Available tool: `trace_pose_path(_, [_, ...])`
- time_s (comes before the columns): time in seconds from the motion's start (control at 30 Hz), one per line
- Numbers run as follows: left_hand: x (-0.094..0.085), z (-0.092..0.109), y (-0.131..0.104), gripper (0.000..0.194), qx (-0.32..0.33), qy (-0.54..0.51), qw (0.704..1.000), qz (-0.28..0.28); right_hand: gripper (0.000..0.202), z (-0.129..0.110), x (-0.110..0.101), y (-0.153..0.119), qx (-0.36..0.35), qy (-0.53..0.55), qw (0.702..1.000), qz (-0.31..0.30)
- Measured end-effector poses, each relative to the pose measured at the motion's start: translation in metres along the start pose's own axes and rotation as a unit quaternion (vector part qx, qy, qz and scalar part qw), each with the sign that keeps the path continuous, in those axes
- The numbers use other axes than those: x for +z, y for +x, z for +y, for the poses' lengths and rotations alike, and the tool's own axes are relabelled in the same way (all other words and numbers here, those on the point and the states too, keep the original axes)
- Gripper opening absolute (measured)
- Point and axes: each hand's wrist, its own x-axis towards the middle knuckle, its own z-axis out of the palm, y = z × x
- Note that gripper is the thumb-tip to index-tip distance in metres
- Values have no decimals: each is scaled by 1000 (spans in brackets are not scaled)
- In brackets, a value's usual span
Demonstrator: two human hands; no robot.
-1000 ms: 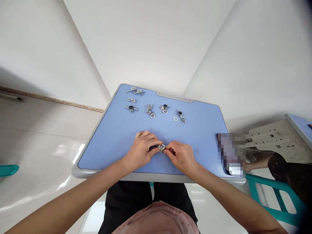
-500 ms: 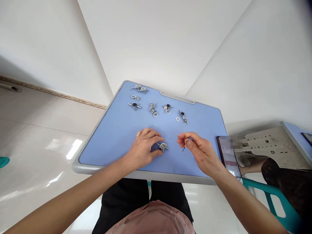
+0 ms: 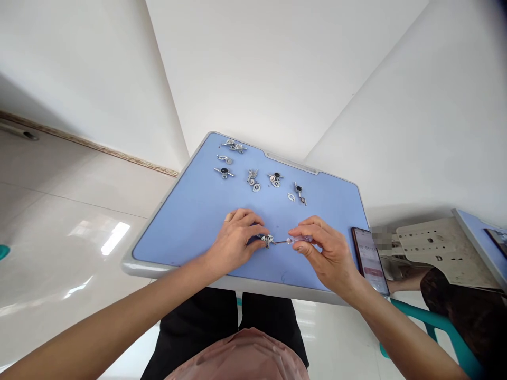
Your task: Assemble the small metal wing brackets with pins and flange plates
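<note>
My left hand (image 3: 238,238) is closed on a small metal fitting (image 3: 267,240), holding it between thumb and fingers near the front of the blue table. In my right hand (image 3: 327,248) is a screwdriver (image 3: 300,239) with a clear, pinkish handle. Its thin shaft points left, and its tip is at the right side of the fitting. Farther back lie a fitting with a black centre (image 3: 224,171), a cluster of metal parts (image 3: 252,179), another cluster (image 3: 275,179), a flat oval plate (image 3: 291,197) and a further black-centred fitting (image 3: 298,188).
The blue table (image 3: 190,211) has a pale raised rim. A phone (image 3: 370,258) lies at its right edge. More metal parts (image 3: 234,146) sit at the back left. Beyond the right edge are a beige metal panel (image 3: 439,248), a teal stool (image 3: 447,330) and part of another person.
The screwdriver has swung from pointing downward to lying level, and its tip has come to the fitting. My left hand stays on the fitting. The view has shifted slightly.
</note>
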Motion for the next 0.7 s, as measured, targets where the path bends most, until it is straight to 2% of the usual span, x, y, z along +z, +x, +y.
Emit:
trace_pose_path(0.13, [0, -1, 0, 16, 3, -5, 1000, 7, 12, 7, -2, 5, 11, -43, 999, 24])
trace_pose_path(0.27, [-1, -2, 1, 15, 0, -9, 1000, 4, 20, 12, 0, 8, 103, -104, 988, -55])
trace_pose_path(0.33, [-1, -1, 1, 15, -2, -9, 1000, 4, 19, 15, 7, 8, 126, -133, 978, -103])
trace_pose_path(0.5, [-1, 0, 1, 28, -13, 0, 1000, 2, 31, 23, 29, 9, 126, -177, 958, -185])
trace_pose_path(0.7, [0, -1, 2, 20, -20, 5, 1000, 5, 28, 31, 38, 12, 128, -160, 957, -206])
